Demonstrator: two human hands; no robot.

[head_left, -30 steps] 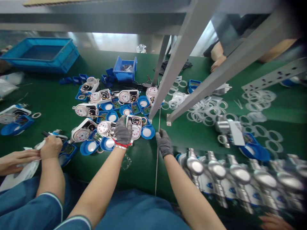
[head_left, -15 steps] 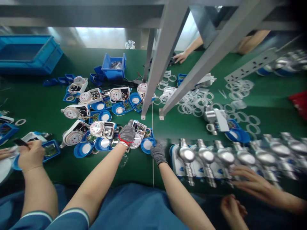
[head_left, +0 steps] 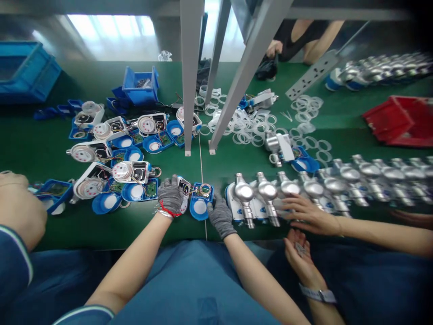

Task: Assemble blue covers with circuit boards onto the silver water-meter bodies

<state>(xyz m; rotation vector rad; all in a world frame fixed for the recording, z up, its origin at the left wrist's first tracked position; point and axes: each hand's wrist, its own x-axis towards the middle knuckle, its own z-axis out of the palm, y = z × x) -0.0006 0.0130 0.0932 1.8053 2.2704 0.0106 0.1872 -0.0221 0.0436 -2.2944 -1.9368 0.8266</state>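
My left hand, in a grey glove with a red band at the wrist, wraps over a white meter body that it partly hides. My right hand, also gloved in grey, has its fingertips at the right edge of an open blue housing. Thin wires and a ring lie in the upper part of that housing, and a round white disc sits in its lower part. Left of my left hand stands another white meter with its blue cover.
Metal-bodied meters stand in a row at right, where a co-worker's hands reach. Frame posts rise ahead. Clear rings, a blue bin and a red bin lie beyond. Another arm is at left.
The view has shifted right. My left hand and the meter body have turned more upright, and the blue housing sits straighter beside them. The co-worker's hands at right now show further into view.
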